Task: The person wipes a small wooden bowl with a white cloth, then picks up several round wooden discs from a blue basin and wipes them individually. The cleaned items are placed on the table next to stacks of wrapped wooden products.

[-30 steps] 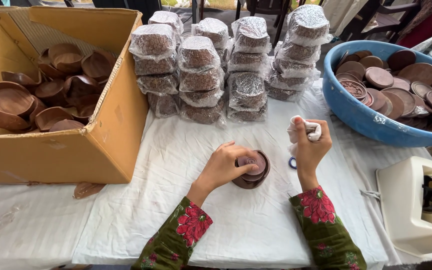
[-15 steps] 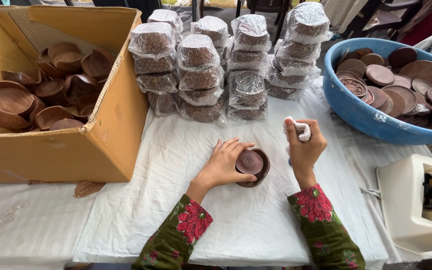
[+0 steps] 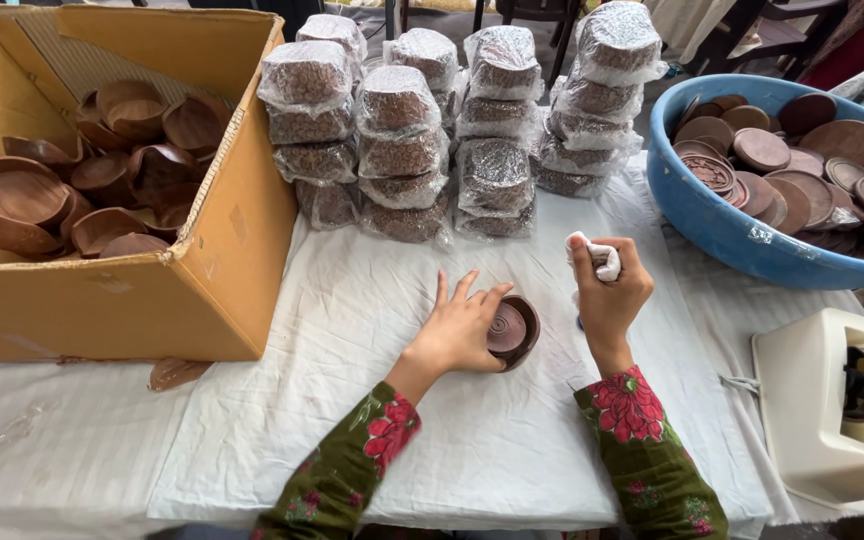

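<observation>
A small round brown wooden bowl with a lid is tilted on its edge on the white cloth. My left hand holds it from the left, fingers spread over its rim. My right hand is raised just to the right of it, closed around a crumpled white cloth pad. Both sleeves are green with red flowers.
An open cardboard box of wooden bowls stands at the left. Stacks of plastic-wrapped bowls line the back. At the right is a blue tub of wooden lids, and a white machine sits at the right edge.
The bowl has been tipped up so its lid faces me, my left fingers have spread, and my right hand with the white pad has lifted slightly away.
</observation>
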